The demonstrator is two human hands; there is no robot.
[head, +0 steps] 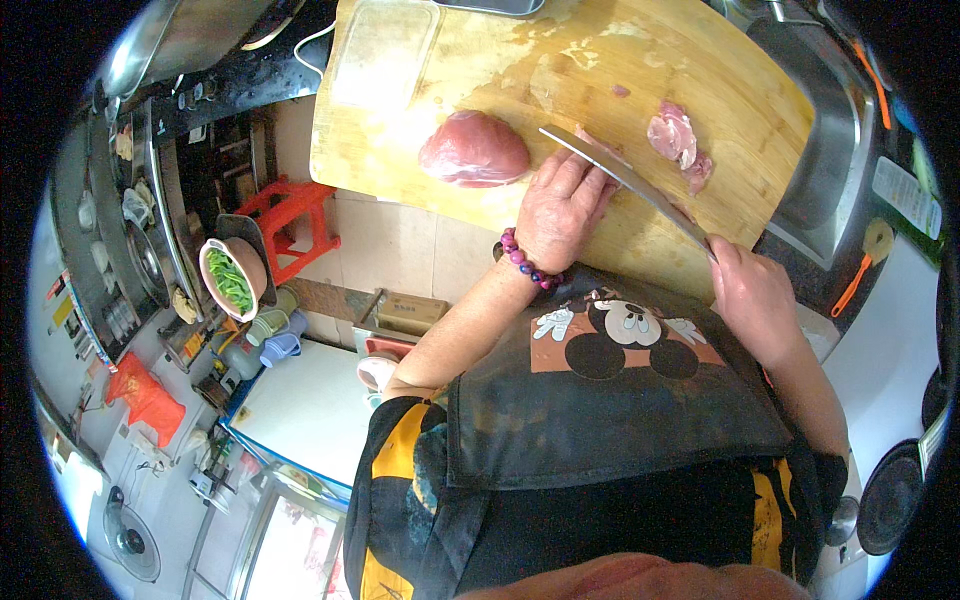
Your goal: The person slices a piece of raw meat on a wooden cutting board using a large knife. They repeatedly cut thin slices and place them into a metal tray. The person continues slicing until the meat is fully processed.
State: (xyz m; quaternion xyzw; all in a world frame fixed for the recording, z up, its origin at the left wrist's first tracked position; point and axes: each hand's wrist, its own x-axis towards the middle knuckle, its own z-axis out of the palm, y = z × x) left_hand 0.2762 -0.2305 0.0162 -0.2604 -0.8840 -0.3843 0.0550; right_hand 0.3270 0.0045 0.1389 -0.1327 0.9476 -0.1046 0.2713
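My right hand (754, 292) grips the handle end of a long knife (645, 187), whose blade slants up and left across a piece of raw meat (600, 146). Pressed on that piece, just below the blade, is my left hand (562, 206), with a beaded bracelet at its wrist. A larger lump of raw meat (474, 150) lies to the left on the wooden cutting board (517, 75). To the right are trimmed bits of meat (673, 135), and a tiny scrap (620, 91) sits above. The knife partly hides the meat under my fingers.
A clear plastic container or lid (386, 49) lies at the board's upper left, beside the edge of a metal tray (491, 6). The sink (829, 172) borders the board on the right. Left of the board stand a red plastic stool (300, 229) and a bowl of green vegetables (234, 281).
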